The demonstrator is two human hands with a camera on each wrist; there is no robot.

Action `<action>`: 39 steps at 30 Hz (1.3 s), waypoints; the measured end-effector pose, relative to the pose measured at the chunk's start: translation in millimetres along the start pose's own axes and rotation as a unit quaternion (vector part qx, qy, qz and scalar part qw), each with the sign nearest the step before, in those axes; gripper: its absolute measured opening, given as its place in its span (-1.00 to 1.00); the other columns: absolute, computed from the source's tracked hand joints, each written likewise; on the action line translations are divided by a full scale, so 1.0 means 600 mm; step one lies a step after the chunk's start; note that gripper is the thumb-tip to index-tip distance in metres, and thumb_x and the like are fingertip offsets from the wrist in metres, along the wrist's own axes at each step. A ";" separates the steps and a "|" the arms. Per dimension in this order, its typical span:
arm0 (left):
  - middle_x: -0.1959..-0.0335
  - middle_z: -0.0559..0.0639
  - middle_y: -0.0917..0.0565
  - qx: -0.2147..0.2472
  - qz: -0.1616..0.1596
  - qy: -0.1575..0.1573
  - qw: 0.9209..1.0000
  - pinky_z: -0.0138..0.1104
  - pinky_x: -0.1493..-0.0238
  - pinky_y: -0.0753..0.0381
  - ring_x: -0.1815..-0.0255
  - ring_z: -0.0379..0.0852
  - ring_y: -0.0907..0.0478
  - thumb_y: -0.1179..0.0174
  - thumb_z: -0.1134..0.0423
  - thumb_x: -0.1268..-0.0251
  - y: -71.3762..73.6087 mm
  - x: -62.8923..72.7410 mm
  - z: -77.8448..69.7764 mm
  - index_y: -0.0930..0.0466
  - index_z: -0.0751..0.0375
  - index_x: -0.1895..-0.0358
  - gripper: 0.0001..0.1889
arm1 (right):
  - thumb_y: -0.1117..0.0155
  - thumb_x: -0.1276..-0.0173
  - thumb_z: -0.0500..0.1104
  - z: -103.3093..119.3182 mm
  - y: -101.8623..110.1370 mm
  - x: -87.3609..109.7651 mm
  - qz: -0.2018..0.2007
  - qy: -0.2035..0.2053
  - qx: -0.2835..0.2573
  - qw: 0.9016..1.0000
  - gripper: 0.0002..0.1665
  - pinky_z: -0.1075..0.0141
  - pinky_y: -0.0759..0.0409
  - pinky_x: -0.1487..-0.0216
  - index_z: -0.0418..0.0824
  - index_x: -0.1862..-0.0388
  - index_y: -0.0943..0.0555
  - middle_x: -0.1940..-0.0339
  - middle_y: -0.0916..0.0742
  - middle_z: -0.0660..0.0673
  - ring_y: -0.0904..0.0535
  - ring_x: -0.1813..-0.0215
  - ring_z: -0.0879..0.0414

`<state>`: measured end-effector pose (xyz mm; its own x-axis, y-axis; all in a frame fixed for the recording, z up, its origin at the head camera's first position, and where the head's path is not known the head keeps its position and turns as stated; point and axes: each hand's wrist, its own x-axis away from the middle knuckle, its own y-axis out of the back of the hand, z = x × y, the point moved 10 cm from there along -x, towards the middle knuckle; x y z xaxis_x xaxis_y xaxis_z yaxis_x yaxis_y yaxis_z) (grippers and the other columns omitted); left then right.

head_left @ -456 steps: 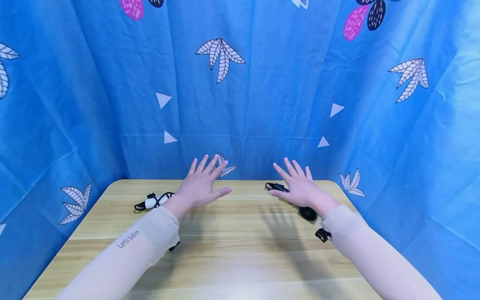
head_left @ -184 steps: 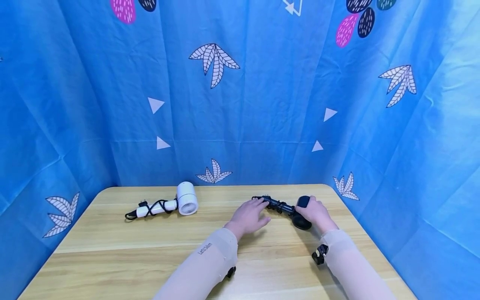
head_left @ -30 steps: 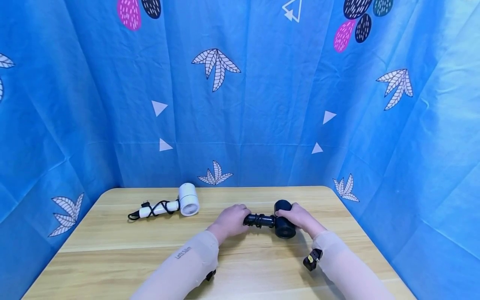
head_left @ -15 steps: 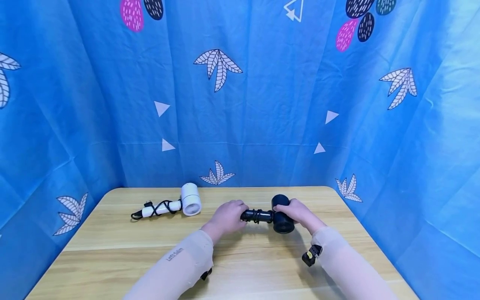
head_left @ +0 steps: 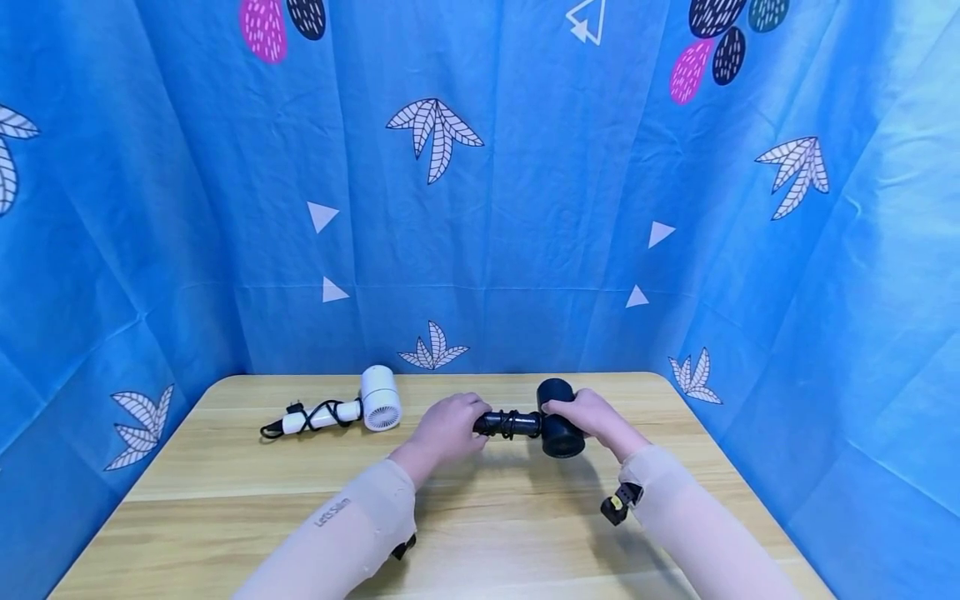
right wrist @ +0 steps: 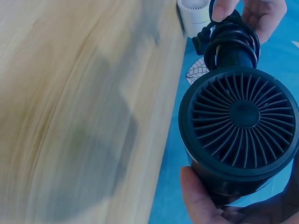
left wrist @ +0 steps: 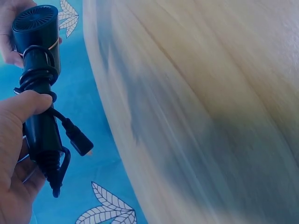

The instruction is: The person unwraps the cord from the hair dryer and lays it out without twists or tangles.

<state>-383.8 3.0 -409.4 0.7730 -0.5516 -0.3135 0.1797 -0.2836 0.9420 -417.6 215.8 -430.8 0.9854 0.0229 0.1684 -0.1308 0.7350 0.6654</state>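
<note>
A black hair dryer (head_left: 561, 425), its cord wound round the handle, is held level above the table by both hands. My left hand (head_left: 447, 429) grips the handle near its cord end. In the left wrist view the thumb lies across the handle (left wrist: 43, 133) and the plug (left wrist: 78, 137) dangles beside it. My right hand (head_left: 592, 419) holds the barrel-shaped head from the right side. The right wrist view looks onto the round slatted grille (right wrist: 243, 114), with fingers and thumb around the head below it.
A white hair dryer (head_left: 380, 400) with a black cord round its handle lies at the back left of the wooden table (head_left: 262, 492). Blue patterned curtains (head_left: 555, 183) hang behind the table and along both sides.
Over the last second the black hair dryer has risen and shifted slightly left in both hands. Earlier it lay on the table at the right. The white one stays put.
</note>
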 end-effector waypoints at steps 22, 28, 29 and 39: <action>-0.11 0.01 -0.65 0.031 -0.014 0.010 0.999 -0.13 -0.23 -0.56 -0.14 0.02 -0.58 -0.45 0.08 -0.16 0.046 0.018 0.022 -0.63 0.14 -0.18 -0.49 | -0.31 -0.24 0.21 0.047 -0.002 -0.001 0.008 0.017 0.002 1.000 -0.24 0.22 -0.71 0.28 -0.45 -0.07 -0.50 0.13 -0.68 -0.29 -0.69 0.22 0.00; -0.12 0.02 -0.65 0.037 -0.014 0.007 0.999 -0.12 -0.21 -0.57 -0.14 0.03 -0.59 -0.44 0.09 -0.17 0.053 0.019 0.028 -0.63 0.13 -0.19 -0.49 | -0.32 -0.24 0.22 0.056 -0.001 0.000 0.006 0.017 0.002 1.000 -0.22 0.19 -0.73 0.24 -0.43 -0.08 -0.49 0.09 -0.68 -0.30 -0.69 0.19 -0.02; -0.12 0.02 -0.65 0.038 -0.014 0.007 0.999 -0.12 -0.21 -0.57 -0.14 0.02 -0.59 -0.44 0.09 -0.17 0.054 0.019 0.029 -0.63 0.13 -0.20 -0.49 | -0.32 -0.23 0.22 0.058 -0.001 0.000 0.006 0.018 0.003 1.000 -0.23 0.20 -0.73 0.25 -0.43 -0.07 -0.50 0.09 -0.68 -0.29 -0.69 0.19 -0.02; -0.13 -0.02 -0.66 0.063 -0.021 0.020 0.998 -0.13 -0.22 -0.57 -0.15 -0.01 -0.59 -0.42 0.06 -0.20 0.073 0.025 0.040 -0.64 0.07 -0.18 -0.53 | -0.32 -0.23 0.21 0.078 0.002 0.005 0.013 0.022 -0.001 1.000 -0.24 0.18 -0.74 0.22 -0.42 -0.08 -0.50 0.08 -0.67 -0.30 -0.69 0.18 -0.02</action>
<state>-378.9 -36.6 -375.7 0.7906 -0.5064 -0.3443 0.1357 -0.4034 0.9049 -419.7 185.1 -395.3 0.9855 0.0719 0.1534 -0.1564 0.7348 0.6600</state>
